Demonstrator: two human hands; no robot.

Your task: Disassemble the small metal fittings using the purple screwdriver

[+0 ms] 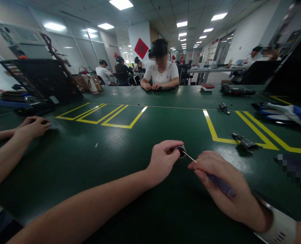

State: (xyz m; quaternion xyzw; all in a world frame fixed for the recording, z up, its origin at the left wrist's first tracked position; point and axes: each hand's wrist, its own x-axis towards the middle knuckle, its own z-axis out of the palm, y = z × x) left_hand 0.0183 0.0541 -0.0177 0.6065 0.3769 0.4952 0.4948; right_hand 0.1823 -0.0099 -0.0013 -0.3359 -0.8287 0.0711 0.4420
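Note:
Between the thumb and fingers of my left hand [163, 161] is a small round metal part [182, 151], its hollow end turned to the right. My right hand [223, 184] is closed around a screwdriver with a translucent purple handle [223, 185]. The thin shaft points up and left, and its tip reaches into the opening of the metal part. What the tip touches inside is hidden. To the right of my hands a dark metal part with a cup-shaped end [248, 145] lies on the green table [109, 196].
Yellow tape outlines [117, 126] mark the table. A smaller metal part [224, 107], blue-and-white gloves [284, 113], a dark tool [237, 90] and a red-and-white box [207, 87] lie farther off. Another person's hands [33, 127] rest at left; a co-worker [162, 71] sits opposite.

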